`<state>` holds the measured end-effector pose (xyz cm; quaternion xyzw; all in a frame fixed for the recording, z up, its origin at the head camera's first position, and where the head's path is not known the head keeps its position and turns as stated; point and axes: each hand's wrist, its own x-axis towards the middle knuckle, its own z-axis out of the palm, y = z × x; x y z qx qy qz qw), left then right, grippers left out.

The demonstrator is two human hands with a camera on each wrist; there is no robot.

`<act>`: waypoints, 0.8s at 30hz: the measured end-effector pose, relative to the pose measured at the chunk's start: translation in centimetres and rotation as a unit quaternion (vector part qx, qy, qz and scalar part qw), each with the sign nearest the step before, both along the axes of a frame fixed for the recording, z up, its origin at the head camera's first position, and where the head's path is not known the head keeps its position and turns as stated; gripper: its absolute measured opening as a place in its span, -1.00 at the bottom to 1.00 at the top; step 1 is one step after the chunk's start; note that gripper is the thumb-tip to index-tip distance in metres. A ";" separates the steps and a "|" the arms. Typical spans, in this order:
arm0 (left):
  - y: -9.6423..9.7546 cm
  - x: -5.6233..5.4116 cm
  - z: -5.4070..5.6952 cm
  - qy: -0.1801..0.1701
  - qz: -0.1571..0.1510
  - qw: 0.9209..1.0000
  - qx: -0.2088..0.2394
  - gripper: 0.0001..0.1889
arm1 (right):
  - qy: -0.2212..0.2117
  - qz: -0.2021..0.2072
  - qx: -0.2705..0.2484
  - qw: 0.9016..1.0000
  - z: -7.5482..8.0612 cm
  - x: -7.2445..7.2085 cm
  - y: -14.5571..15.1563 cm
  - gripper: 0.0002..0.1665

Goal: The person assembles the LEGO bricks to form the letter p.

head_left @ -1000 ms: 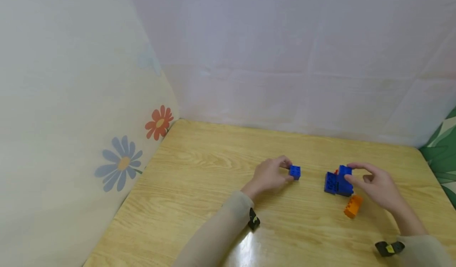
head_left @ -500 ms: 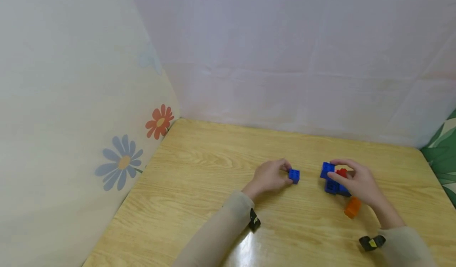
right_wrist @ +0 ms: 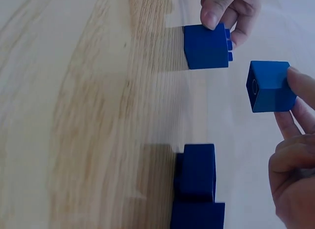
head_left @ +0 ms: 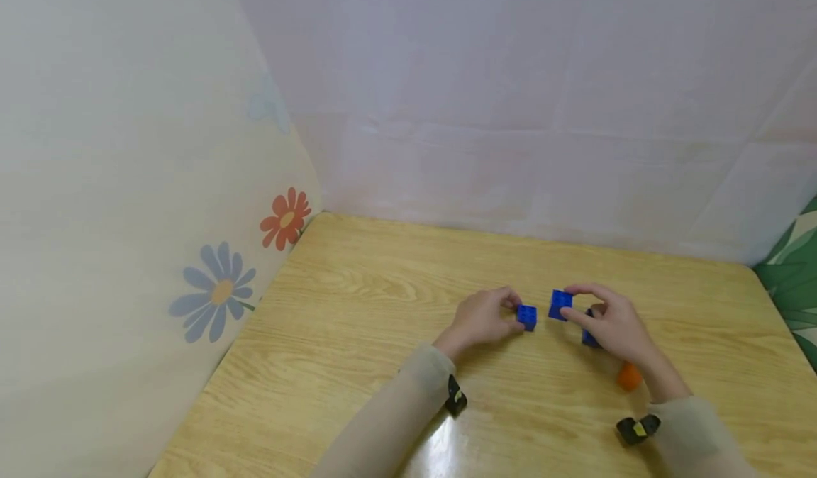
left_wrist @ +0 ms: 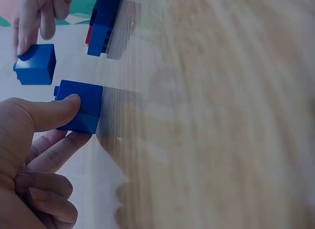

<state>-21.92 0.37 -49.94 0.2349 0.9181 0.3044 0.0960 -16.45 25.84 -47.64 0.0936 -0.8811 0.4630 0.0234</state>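
On the table, a blue toy brick [head_left: 526,318] stands with its studs up, and my left hand [head_left: 484,315] pinches it between thumb and fingers. A second blue brick [head_left: 559,305] is pinched by my right hand [head_left: 613,324]. It is raised off the table, to the right of the first brick and apart from it; its hollow underside shows in the right wrist view, where the brick [right_wrist: 271,86] hangs beside the left hand's one. Below my right hand lie more blue bricks [right_wrist: 198,172], partly hidden by it in the head view.
An orange brick [head_left: 629,376] lies under my right wrist, partly covered. A bit of red [left_wrist: 88,35] shows behind the blue bricks in the left wrist view. The wooden table [head_left: 357,308] meets a pale cloth wall [head_left: 447,109] at the back.
My right hand has lifted its blue brick from the cluster of bricks and carried it left, towards the brick at my left hand. The left hand has stayed almost still.
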 end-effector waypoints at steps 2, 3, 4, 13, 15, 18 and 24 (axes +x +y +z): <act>0.0 0.0 -0.1 -0.002 0.003 1.000 0.000 -0.61 | 0.005 0.005 -0.005 1.000 0.0 -0.2 -0.4 -0.54; 0.0 0.0 -0.2 -0.003 0.004 1.000 0.001 -0.61 | 0.008 0.007 -0.006 1.000 -0.1 -0.3 -0.6 -0.54; 0.0 -0.1 -0.2 -0.003 0.005 1.000 0.001 -0.61 | 0.011 0.009 -0.010 1.000 -0.2 -0.3 -0.8 -0.54; 0.0 -0.1 -0.3 -0.001 0.004 1.000 0.004 -0.61 | -0.005 0.015 -0.034 0.999 -0.9 -0.8 -2.0 -0.48; 0.1 -0.2 -0.3 0.000 0.003 1.000 0.004 -0.61 | -0.015 0.013 -0.036 0.999 -1.0 -0.9 -2.3 -0.48; 0.0 -0.1 -0.3 0.001 0.002 1.000 0.005 -0.61 | -0.027 0.012 -0.042 0.999 -1.1 -0.9 -2.6 -0.48; 0.0 0.0 -0.2 0.001 0.001 1.000 0.007 -0.60 | -0.048 0.010 -0.057 0.997 -1.4 -1.1 -3.0 -0.48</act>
